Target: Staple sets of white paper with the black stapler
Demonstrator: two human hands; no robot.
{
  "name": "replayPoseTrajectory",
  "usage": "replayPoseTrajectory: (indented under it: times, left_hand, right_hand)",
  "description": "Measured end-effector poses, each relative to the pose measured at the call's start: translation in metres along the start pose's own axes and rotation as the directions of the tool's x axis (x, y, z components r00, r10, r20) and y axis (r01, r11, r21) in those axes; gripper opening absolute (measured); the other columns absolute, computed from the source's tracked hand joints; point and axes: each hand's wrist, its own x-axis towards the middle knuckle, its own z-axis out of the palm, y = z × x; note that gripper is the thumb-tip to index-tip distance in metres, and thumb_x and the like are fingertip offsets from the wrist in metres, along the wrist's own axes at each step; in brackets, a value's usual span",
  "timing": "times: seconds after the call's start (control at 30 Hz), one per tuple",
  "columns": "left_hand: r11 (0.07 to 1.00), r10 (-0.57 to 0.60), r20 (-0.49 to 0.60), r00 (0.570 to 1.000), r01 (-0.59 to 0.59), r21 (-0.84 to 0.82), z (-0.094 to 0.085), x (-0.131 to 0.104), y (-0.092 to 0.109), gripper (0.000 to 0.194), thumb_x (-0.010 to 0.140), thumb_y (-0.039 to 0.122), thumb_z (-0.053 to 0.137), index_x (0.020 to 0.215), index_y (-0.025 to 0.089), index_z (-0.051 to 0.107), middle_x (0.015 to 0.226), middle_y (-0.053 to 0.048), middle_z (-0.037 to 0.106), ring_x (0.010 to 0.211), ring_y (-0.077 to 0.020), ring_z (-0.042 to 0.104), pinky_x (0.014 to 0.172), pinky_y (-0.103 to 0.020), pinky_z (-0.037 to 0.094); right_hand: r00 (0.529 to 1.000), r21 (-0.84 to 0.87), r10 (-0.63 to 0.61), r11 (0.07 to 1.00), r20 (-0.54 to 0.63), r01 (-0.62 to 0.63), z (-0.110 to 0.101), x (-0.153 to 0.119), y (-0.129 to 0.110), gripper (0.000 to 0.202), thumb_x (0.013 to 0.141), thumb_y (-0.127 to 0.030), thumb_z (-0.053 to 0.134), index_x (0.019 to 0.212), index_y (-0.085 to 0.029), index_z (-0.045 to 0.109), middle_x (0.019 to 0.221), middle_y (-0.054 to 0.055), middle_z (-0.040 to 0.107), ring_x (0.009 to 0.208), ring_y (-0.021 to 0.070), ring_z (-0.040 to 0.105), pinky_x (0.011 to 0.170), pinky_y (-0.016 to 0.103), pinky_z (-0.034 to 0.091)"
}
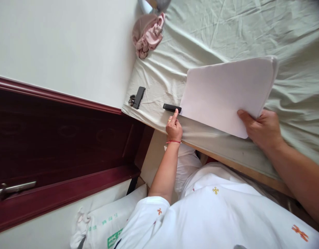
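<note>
A stack of white paper [221,93] slants over the bed, its lower right edge gripped by my right hand [264,129], thumb on top and fingers underneath. At the stack's left corner sits a small black stapler [172,108]. My left hand [174,128] has its index finger stretched onto the stapler's right end, pressing beside the paper, while the other fingers are curled. Whether the paper's corner is inside the stapler's jaws I cannot tell.
A green sheet [200,45] covers the bed. Farther left lie a black oblong object [139,97] with small metal parts and a crumpled pink cloth [149,36]. Dark red wooden furniture [58,135] stands left; a white printed sack [110,218] is below.
</note>
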Motion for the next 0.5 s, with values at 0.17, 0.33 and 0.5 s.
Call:
replayPoseTrajectory:
  times: [0.17,0.33,0.5]
  left_hand:
    - [0.999,0.009,0.049,0.999,-0.007,-0.039,-0.0013,0.0022,-0.0008,0.058,0.084,0.008,0.047,0.135,0.029,0.064,0.100,-0.007,0.074,0.097,-0.0223,0.065,0.097,-0.035,0.047]
    - [0.997,-0.007,0.032,0.999,0.010,-0.071,-0.0041,0.0014,-0.0006,0.071,0.083,0.008,0.051,0.151,0.026,0.045,0.089,-0.003,0.069,0.083,-0.0184,0.064,0.089,-0.032,0.049]
    - [0.954,-0.151,-0.081,0.985,0.124,-0.272,-0.0027,-0.0009,-0.0036,0.067,0.084,0.013,0.058,0.148,0.026,0.041,0.089,0.001,0.065,0.065,-0.0107,0.056,0.068,-0.024,0.047]
  right_hand:
    - [1.000,0.006,0.000,1.000,-0.004,0.000,-0.0004,-0.0015,-0.0016,0.040,0.083,-0.049,0.067,0.060,-0.018,0.057,0.058,-0.001,0.042,0.057,0.0122,0.038,0.047,0.027,0.030]
    - [0.999,0.137,-0.004,0.991,-0.043,0.010,0.0021,-0.0017,0.0043,0.038,0.081,-0.049,0.072,0.064,-0.017,0.060,0.060,-0.002,0.047,0.058,0.0121,0.042,0.053,0.029,0.038]
    - [0.993,0.377,0.014,0.926,-0.113,0.030,0.0051,-0.0010,0.0004,0.035,0.078,-0.052,0.075,0.081,-0.018,0.070,0.081,0.001,0.066,0.069,0.0137,0.058,0.065,0.031,0.052]
